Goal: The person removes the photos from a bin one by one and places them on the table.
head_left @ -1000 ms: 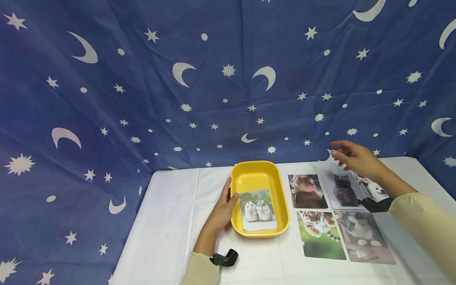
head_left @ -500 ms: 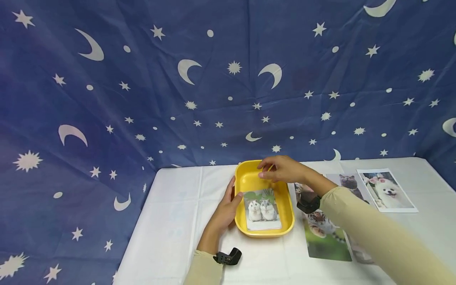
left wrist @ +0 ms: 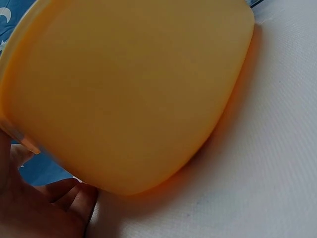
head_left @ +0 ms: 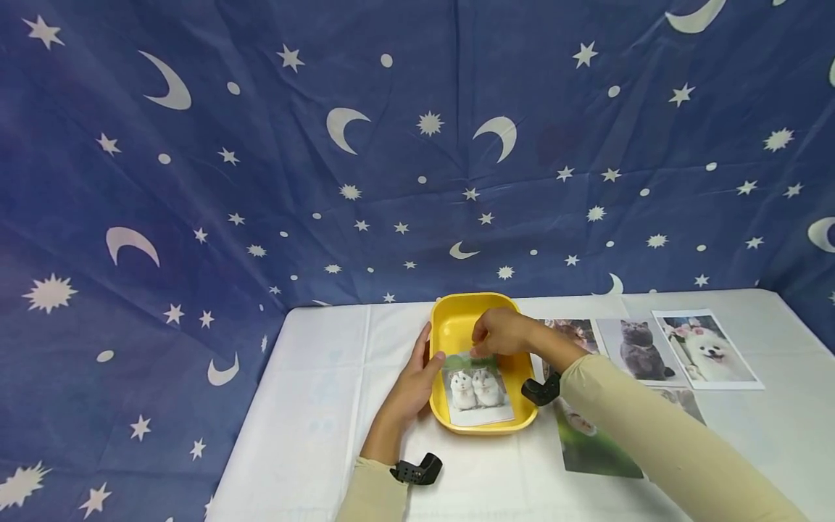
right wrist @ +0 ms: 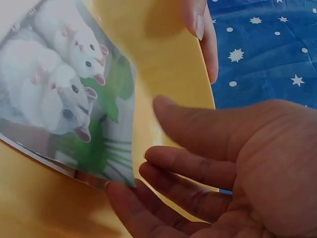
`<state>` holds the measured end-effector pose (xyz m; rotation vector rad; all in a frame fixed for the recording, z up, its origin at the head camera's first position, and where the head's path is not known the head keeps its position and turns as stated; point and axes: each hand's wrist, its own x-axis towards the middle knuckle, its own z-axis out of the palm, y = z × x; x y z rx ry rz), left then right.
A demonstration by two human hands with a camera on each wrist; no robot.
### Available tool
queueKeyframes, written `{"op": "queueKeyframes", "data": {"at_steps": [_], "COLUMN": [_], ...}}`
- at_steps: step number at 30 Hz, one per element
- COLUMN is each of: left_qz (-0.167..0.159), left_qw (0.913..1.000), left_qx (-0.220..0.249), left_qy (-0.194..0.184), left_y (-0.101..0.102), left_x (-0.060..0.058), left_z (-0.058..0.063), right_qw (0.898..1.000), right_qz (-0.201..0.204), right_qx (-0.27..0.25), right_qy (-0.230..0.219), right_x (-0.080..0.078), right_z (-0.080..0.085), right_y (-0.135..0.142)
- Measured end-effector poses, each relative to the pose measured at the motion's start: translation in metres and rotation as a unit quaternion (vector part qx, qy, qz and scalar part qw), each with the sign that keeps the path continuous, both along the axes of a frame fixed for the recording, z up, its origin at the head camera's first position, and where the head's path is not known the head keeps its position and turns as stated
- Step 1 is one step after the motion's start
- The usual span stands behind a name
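Observation:
A yellow plastic tray (head_left: pixel 454 319) sits on the white table. My left hand (head_left: pixel 412 384) holds it at the left side, thumb at the rim and fingers along the outer wall. Inside lies a picture card (head_left: pixel 478 395) with two white hamsters; the right wrist view shows another sheet's edge beneath it. My right hand (head_left: pixel 505 333) is in the tray at the card's far end. In the right wrist view, a fingertip of the right hand (right wrist: pixel 198 173) touches the card's corner, while the thumb stays apart from the card.
Several animal cards lie right of the tray: a grey cat card (head_left: pixel 636 348), a white dog card (head_left: pixel 711 351), a tiger card (head_left: pixel 596 449) partly under my right sleeve, and others partly covered. A blue curtain (head_left: pixel 417 145) with moons and stars hangs behind the table.
My right hand has come from above the cards at the right, into the tray and down to the hamster card, which has turned slightly. My left hand stays at the tray.

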<state>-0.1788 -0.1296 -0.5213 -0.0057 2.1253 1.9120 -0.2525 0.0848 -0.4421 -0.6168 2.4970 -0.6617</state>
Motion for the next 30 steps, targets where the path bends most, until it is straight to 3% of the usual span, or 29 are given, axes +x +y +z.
{"op": "queueKeyframes", "data": {"at_steps": [8, 18, 26, 30], "left_qz": [0.006, 0.006, 0.002, 0.002], "left_qw": [1.0000, 0.9999, 0.9998, 0.9999], "left_qx": [-0.003, -0.010, -0.019, -0.010], "left_qy": [-0.003, 0.007, 0.006, 0.009], "left_y": [0.000, 0.000, -0.001, 0.001], "left_x": [0.001, 0.000, 0.000, 0.000], "left_z": [-0.002, -0.001, -0.004, -0.002], "right_qw": [0.999, 0.997, 0.998, 0.995], "right_qz": [0.000, -0.008, 0.009, -0.004], "right_qx": [-0.016, -0.081, -0.065, -0.099], "right_qy": [0.029, 0.018, 0.022, 0.033], "right_x": [0.010, 0.020, 0.037, 0.043], "right_z": [0.000, 0.002, 0.004, 0.010], "right_y": [0.007, 0.010, 0.016, 0.028]}}
